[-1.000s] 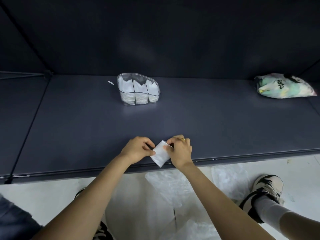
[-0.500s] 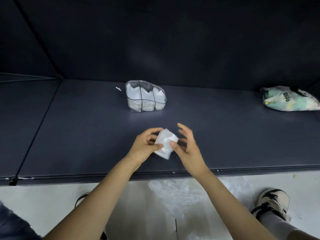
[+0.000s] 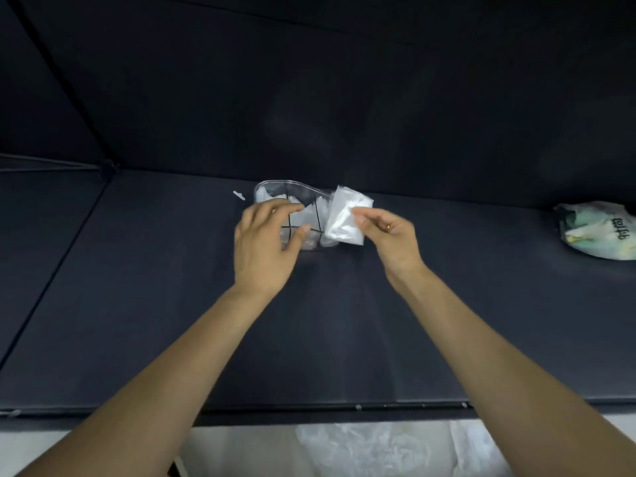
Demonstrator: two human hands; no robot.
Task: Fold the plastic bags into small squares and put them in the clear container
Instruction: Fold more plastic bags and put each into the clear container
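**Folded bag arrives at the container**

A dark table (image 3: 137, 304) under a dark back wall fills my view. Going left to right: my left hand (image 3: 265, 242) reaches to the clear container (image 3: 292, 187), fingers loosely curved at its near wall; I cannot tell whether that grip has closed on it. Its compartments already hold white folded bags. Just right, my right hand (image 3: 389, 235) pinches the folded bag (image 3: 347, 215) by its right edge, holding it beside the container's right end. The film looks light, soft and slippery, and likely to spring open, so I would pinch across the layers. Half a second ago both hands held it nearer me. A printed bag (image 3: 595, 232) lies far right.
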